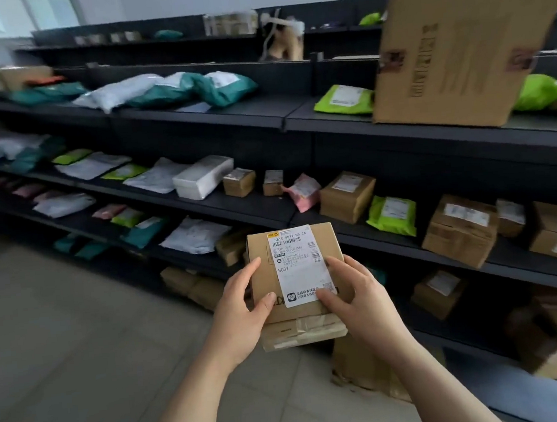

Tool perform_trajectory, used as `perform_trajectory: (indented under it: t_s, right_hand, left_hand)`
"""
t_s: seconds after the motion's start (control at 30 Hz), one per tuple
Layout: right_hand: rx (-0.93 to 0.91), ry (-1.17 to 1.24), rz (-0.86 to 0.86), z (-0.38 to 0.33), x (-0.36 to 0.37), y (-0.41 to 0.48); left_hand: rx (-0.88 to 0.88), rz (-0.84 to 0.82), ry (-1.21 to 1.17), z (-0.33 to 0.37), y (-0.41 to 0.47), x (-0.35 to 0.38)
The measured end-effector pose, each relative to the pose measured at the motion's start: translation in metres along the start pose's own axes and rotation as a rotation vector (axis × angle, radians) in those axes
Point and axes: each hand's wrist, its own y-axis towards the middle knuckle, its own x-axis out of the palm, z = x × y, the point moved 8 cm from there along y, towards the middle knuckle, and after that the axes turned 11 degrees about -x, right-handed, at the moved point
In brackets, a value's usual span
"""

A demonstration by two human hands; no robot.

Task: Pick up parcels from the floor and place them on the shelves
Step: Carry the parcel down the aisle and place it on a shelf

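I hold a small brown cardboard parcel [295,270] with a white shipping label in front of me, its label facing up. My left hand [242,311] grips its left side, thumb on top. My right hand [355,291] grips its right side, thumb on the label's lower corner. A second, flatter taped box [303,333] lies directly under the first, carried in the same grip. Both sit above the floor in front of the dark shelves [246,207].
Dark shelving runs from left to right, loaded with grey, teal and green mailer bags and brown boxes. A large cardboard box [455,54] stands on the upper shelf at right. More boxes [361,361] rest on the tiled floor by the shelf base.
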Motion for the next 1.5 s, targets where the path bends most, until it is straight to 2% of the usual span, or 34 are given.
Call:
perform_trajectory:
  t_s: [0.57, 0.87, 1.2, 1.5]
  right_hand:
    - [-0.323, 0.206, -0.413, -0.061, 0.161, 0.173]
    - [-0.521, 0.29, -0.597, -0.099, 0.246, 0.221]
    - [-0.646, 0.338, -0.7, -0.157, 0.333, 0.244]
    - [-0.656, 0.377, -0.708, -0.249, 0.434, 0.285]
  left_hand:
    - [-0.238, 0.494, -0.11, -0.053, 0.064, -0.143]
    - [-0.305, 0.754, -0.156, -0.074, 0.062, -0.194]
    - [-0.361, 0.903, -0.19, -0.104, 0.061, -0.268]
    - [-0.356, 0.932, -0.19, -0.123, 0.083, -0.401]
